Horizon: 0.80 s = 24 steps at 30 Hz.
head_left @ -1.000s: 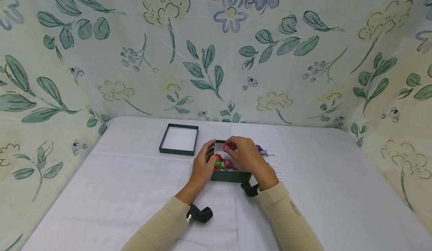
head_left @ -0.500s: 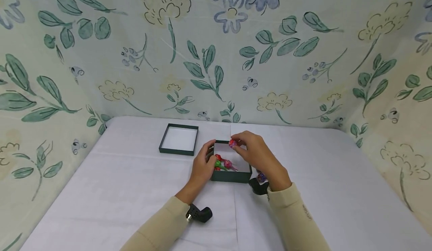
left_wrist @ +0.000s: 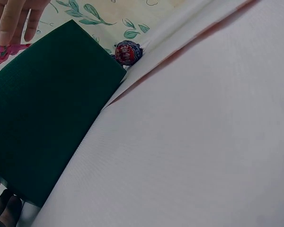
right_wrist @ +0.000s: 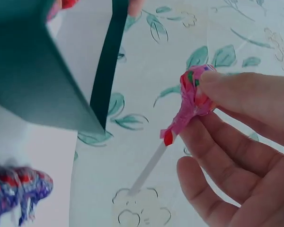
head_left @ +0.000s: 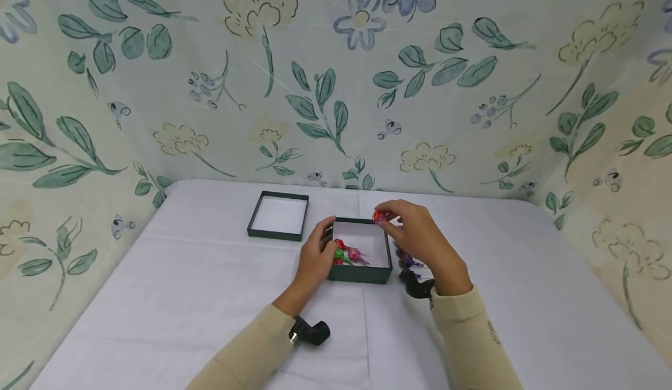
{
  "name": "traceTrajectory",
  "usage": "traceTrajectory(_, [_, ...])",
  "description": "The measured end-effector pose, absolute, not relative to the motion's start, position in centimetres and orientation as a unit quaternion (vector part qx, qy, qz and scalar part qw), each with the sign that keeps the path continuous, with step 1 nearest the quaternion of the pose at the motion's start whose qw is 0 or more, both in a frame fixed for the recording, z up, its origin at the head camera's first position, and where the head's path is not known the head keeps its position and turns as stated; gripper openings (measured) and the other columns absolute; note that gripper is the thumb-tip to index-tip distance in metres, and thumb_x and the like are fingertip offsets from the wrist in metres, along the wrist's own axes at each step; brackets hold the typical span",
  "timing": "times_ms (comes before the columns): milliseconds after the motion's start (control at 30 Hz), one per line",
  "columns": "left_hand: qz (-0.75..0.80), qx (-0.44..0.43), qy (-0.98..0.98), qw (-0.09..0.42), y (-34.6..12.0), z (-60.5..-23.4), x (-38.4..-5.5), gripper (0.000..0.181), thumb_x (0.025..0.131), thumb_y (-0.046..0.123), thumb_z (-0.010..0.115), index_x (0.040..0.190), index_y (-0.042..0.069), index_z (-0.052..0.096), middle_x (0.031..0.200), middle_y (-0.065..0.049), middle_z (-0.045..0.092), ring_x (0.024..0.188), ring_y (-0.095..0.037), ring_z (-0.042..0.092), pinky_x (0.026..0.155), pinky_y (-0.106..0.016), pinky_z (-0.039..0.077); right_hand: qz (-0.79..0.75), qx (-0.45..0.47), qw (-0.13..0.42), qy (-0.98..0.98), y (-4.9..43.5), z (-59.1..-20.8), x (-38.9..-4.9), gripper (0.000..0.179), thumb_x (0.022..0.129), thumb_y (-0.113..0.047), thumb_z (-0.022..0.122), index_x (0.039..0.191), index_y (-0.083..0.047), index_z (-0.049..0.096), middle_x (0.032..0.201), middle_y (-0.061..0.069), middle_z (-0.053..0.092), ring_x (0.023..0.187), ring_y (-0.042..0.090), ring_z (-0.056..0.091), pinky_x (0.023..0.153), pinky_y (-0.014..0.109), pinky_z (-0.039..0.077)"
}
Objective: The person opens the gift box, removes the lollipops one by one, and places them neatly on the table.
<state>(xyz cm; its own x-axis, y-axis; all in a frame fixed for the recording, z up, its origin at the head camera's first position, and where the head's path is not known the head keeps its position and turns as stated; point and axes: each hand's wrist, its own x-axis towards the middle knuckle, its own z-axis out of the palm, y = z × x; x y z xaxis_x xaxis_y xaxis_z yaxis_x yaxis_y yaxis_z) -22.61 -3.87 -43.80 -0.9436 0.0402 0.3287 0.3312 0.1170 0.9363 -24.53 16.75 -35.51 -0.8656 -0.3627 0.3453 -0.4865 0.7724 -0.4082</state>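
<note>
A dark green box [head_left: 359, 275] stands uncovered on the white-covered table. My left hand [head_left: 315, 256] grips its left wall. Inside, on the left, lie several wrapped lollipops [head_left: 354, 255], red, green and pink. Just past the box's right back corner, my right hand [head_left: 422, 235] pinches another lollipop [right_wrist: 195, 92] by its head, between thumb and fingers. Its wrapper is pink and red, and the white stick [right_wrist: 149, 168] slants down, free of the fingers in the right wrist view.
Behind and left of the box lies a shallow green-edged lid [head_left: 275, 236] with a white inside. Close along the box's right side are several purple-blue lollipops [right_wrist: 19, 187], partly hidden by the right hand in the head view. Flower-patterned cloth walls [head_left: 325, 145] enclose the table.
My right hand has moved right with the pink lollipop, from above the box's inside to beyond its right edge. The left hand and box have stayed put.
</note>
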Motion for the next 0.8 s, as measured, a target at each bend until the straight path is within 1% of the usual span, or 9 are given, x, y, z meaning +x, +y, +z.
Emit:
traceTrajectory(100, [-0.652, -0.127, -0.739, 0.110, -3.8, -43.8, -22.6, 0.050, 0.091, -0.006, 0.044, 0.140, 0.004, 0.046, 0.143, -0.020, 0.045, 0.130, -0.038, 0.044, 0.107, -0.049, 0.037, 0.250, 0.219, 0.129, -0.934, 18.1, -35.5, -24.5, 0.031, 0.087, -0.007, 0.070, 0.117, -0.006, 0.065, 0.106, 0.005, 0.068, 0.099, 0.023, 0.064, 0.091, 0.047, 0.051])
traceTrajectory(333, [-0.650, -0.127, -0.741, 0.113, -3.9, -43.5, -22.6, 0.049, 0.092, -0.005, 0.045, 0.140, 0.004, 0.045, 0.144, -0.020, 0.044, 0.130, -0.038, 0.044, 0.107, -0.049, 0.036, 0.246, 0.207, 0.139, -0.937, 20.7, -35.6, -25.0, 0.029, 0.086, -0.005, 0.070, 0.115, -0.005, 0.065, 0.103, 0.006, 0.068, 0.097, 0.026, 0.065, 0.092, 0.050, 0.048])
traceTrajectory(633, [-0.645, -0.122, -0.747, 0.109, -3.9, -43.5, -22.5, 0.050, 0.091, -0.005, 0.045, 0.140, 0.005, 0.045, 0.144, -0.019, 0.044, 0.131, -0.036, 0.044, 0.107, -0.047, 0.037, 0.243, 0.158, 0.114, -0.950, 23.0, -36.8, -25.8, 0.029, 0.089, -0.008, 0.067, 0.118, -0.002, 0.063, 0.107, 0.012, 0.068, 0.101, 0.031, 0.063, 0.087, 0.052, 0.051])
traceTrajectory(800, [-0.647, -0.123, -0.745, 0.110, -3.9, -43.5, -22.5, 0.050, 0.092, -0.005, 0.045, 0.140, 0.005, 0.045, 0.144, -0.019, 0.044, 0.130, -0.036, 0.044, 0.107, -0.047, 0.037, 0.238, 0.125, 0.092, -0.959, 24.5, -38.0, -26.5, 0.027, 0.091, -0.008, 0.064, 0.117, -0.002, 0.064, 0.106, 0.013, 0.068, 0.102, 0.033, 0.061, 0.086, 0.052, 0.052])
